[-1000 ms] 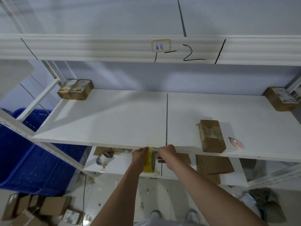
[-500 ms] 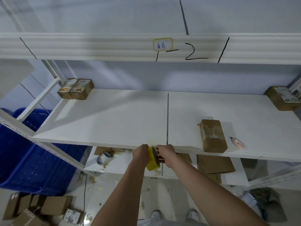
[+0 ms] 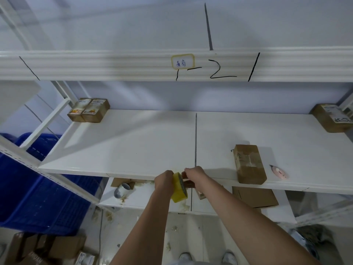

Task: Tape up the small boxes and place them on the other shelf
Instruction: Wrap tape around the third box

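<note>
Gripping the yellow tape roll (image 3: 179, 188), the left hand (image 3: 163, 181) steadies it; right hand (image 3: 193, 174) fingers pinch something small, seemingly its sticky end; the cardboard box (image 3: 249, 166) looks light, stiff.

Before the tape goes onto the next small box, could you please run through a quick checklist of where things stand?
1. Yellow tape roll held by left hand: ok.
2. Right hand at the roll, tape end pulled free: cannot tell.
3. Small box ready near the shelf front edge: ok.
4. Box flaps lying closed: ok.
5. Pink cutter beside the box: ok.
6. Box steadied by a hand: not ok.
</note>
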